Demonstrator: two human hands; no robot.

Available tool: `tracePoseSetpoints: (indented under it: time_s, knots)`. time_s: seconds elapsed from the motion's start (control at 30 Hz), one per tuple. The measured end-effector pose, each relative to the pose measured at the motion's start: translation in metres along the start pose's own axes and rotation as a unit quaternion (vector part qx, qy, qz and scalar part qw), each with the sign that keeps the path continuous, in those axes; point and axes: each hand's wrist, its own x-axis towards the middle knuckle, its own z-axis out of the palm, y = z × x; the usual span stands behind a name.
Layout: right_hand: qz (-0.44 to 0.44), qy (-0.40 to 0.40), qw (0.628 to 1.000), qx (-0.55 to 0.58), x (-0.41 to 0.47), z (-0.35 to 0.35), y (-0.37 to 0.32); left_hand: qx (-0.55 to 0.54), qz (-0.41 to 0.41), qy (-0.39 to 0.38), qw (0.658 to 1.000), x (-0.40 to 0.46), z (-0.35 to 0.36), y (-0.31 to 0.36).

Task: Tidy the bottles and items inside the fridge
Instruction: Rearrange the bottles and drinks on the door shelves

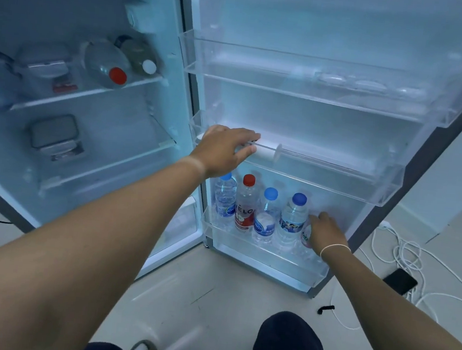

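Observation:
The fridge stands open. In the bottom door shelf [259, 251] several plastic bottles stand upright in a row: a blue-capped one [225, 195], a red-capped one [246, 204], and two more blue-capped ones [266, 217] [293, 217]. My right hand [327, 233] is closed around a small pink-labelled bottle [305, 235] at the right end of the row, mostly hidden by the fingers. My left hand [226, 149] grips the front rail of the middle door shelf [337, 168], thumb under and fingers over it.
Inside the fridge, two bottles lie on the upper glass shelf [91, 92], one red-capped [106, 64], one white-capped [139, 56], beside lidded containers [46, 62]. Another container [54, 135] sits lower. The top door shelf [332, 80] holds an egg tray. White cables [403, 253] and a phone [400, 281] lie on the floor.

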Motion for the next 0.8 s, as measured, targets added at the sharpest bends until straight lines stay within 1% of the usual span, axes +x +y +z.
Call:
tracePoseSetpoints:
  time_s: [0.1, 0.2, 0.27, 0.4, 0.57, 0.7, 0.8]
  knots:
    - [0.022, -0.011, 0.999, -0.033, -0.01, -0.015, -0.004, 0.009, 0.003, -0.02, 1.0, -0.003, -0.008, 0.005]
    - [0.021, -0.014, 0.998, -0.051, -0.02, -0.03, -0.009, 0.047, 0.001, -0.041, 0.998, -0.009, -0.015, 0.008]
    - [0.014, -0.012, 0.998, -0.064, -0.024, -0.04, -0.015, 0.059, -0.017, -0.031, 0.998, -0.015, -0.02, 0.004]
    - [0.005, -0.004, 0.996, -0.088, -0.036, -0.064, -0.035, 0.035, -0.062, 0.003, 0.997, -0.045, -0.034, -0.011]
    - [-0.011, -0.008, 0.998, -0.068, -0.05, -0.083, -0.071, 0.057, -0.126, 0.001, 0.99, -0.093, -0.061, -0.045]
    - [-0.045, 0.002, 0.997, -0.062, -0.057, -0.095, -0.108, 0.082, -0.174, 0.043, 0.98, -0.126, -0.095, -0.076]
    - [-0.078, 0.019, 0.994, -0.075, -0.063, -0.106, -0.142, 0.092, -0.217, 0.106, 0.966, -0.151, -0.122, -0.096]
